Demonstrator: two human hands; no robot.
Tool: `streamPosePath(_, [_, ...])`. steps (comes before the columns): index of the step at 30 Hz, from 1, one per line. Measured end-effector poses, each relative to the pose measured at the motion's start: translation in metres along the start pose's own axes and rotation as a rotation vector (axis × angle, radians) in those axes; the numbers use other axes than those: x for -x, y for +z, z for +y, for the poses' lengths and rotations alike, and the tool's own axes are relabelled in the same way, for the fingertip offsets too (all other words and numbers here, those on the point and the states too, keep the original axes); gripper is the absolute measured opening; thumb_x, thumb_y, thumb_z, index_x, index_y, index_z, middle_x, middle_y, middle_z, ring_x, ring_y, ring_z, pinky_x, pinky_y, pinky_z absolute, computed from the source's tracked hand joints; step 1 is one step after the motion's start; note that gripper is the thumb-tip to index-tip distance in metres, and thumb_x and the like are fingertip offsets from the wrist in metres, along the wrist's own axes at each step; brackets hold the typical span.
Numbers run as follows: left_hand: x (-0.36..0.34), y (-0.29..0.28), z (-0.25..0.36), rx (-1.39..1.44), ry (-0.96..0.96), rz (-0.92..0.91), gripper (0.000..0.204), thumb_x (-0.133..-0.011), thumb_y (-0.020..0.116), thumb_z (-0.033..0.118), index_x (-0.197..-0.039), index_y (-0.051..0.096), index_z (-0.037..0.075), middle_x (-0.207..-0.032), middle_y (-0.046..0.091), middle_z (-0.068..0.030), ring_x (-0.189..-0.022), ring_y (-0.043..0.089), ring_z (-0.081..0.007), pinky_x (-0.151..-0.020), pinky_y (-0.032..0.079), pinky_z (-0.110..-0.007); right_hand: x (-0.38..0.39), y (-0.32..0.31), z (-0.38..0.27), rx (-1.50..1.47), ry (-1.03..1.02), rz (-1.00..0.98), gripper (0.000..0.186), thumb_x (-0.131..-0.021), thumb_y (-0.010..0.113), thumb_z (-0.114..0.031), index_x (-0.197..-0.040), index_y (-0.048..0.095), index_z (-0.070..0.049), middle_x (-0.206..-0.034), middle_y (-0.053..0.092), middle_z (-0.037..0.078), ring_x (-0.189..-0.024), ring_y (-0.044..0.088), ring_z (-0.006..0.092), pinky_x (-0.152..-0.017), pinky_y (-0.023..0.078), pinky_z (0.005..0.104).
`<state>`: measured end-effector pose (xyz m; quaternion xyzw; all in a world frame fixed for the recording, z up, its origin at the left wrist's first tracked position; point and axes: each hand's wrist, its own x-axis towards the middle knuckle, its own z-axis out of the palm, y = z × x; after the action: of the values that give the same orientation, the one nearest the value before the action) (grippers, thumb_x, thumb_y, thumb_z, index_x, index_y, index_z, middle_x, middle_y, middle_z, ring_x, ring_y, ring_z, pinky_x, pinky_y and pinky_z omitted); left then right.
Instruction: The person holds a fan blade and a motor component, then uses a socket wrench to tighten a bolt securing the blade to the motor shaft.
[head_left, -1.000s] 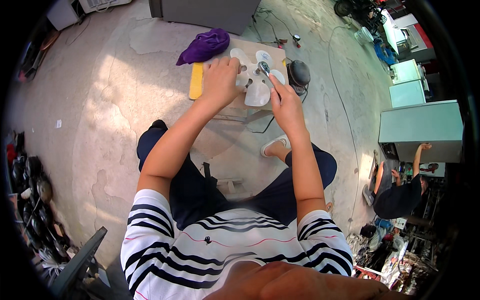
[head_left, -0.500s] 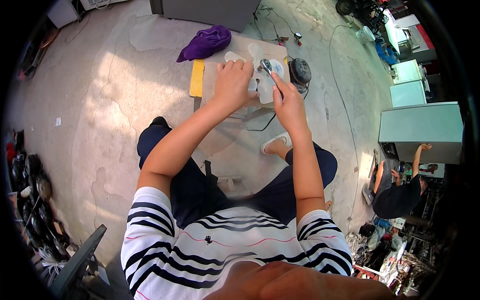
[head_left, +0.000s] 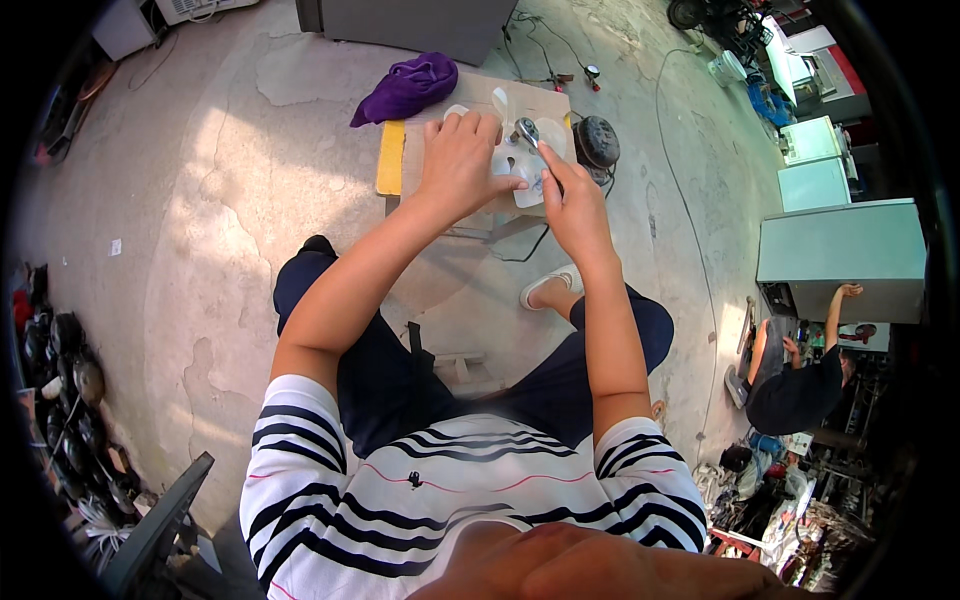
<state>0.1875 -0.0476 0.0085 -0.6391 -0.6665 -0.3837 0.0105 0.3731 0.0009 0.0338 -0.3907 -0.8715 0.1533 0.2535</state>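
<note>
A whitish translucent fan wheel (head_left: 529,189) with several rounded blades lies over the low stool-like work table (head_left: 545,98). My left hand (head_left: 460,160) is bent over the fan's left side, fingertips hidden and thumb stretched out across a blade. In my right hand (head_left: 577,205) is the handle of a metal ratchet wrench (head_left: 527,129). Its round head sits over the middle of the fan, near the hub. What the socket meets there is too small to make out.
A purple cloth (head_left: 407,88) lies at the table's far left corner, by a yellow edge strip (head_left: 390,158). A black rounded motor-like part (head_left: 597,141) stands at the right, with a cable. Gauges with hoses (head_left: 591,76) lie beyond. Another person (head_left: 795,395) works at far right.
The fan has turned or tilted slightly, so one far blade now shows almost edge-on. My left hand has shifted a little, its thumb reaching further right. The wrench head moved slightly left.
</note>
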Motion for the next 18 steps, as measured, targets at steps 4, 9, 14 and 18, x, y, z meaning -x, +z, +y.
streamPosePath(4, [0.0,0.007,-0.004,-0.092,-0.04,-0.048,0.047,-0.064,0.086,0.03,-0.095,0.054,0.013,-0.093,0.058,-0.0028,-0.092,0.054,-0.0243,-0.08,0.033,-0.04,0.0,-0.001,-0.001,0.007,0.015,-0.01,0.039,-0.093,0.058,-0.011,-0.132,0.061,-0.015,-0.082,0.056,0.018,-0.075,0.059,0.0362,-0.069,0.048,0.0441])
streamPosePath(9, [-0.028,0.002,-0.07,-0.517,-0.142,0.298,0.048,-0.063,0.086,0.029,-0.094,0.054,0.014,-0.092,0.058,-0.0027,-0.092,0.054,-0.0241,-0.081,0.033,-0.041,-0.003,-0.003,-0.005,0.027,0.023,-0.039,0.04,-0.092,0.058,-0.01,-0.132,0.061,-0.015,-0.083,0.057,0.018,-0.075,0.06,0.0365,-0.069,0.048,0.0442])
streamPosePath(14, [-0.01,-0.006,-0.016,-0.055,-0.058,0.069,0.047,-0.066,0.086,0.031,-0.095,0.055,0.014,-0.092,0.058,-0.0033,-0.092,0.055,-0.0246,-0.082,0.033,-0.041,-0.002,-0.003,0.0,0.022,0.015,-0.028,0.04,-0.092,0.058,-0.01,-0.132,0.061,-0.015,-0.082,0.057,0.018,-0.076,0.06,0.0369,-0.069,0.048,0.0445])
streamPosePath(18, [-0.001,0.001,-0.015,-0.01,-0.002,-0.03,0.046,-0.066,0.085,0.032,-0.096,0.056,0.013,-0.093,0.058,-0.0037,-0.091,0.055,-0.025,-0.08,0.033,-0.041,-0.002,-0.003,-0.001,0.021,-0.007,-0.012,0.04,-0.092,0.058,-0.01,-0.132,0.061,-0.015,-0.082,0.057,0.018,-0.076,0.06,0.0368,-0.069,0.048,0.0448])
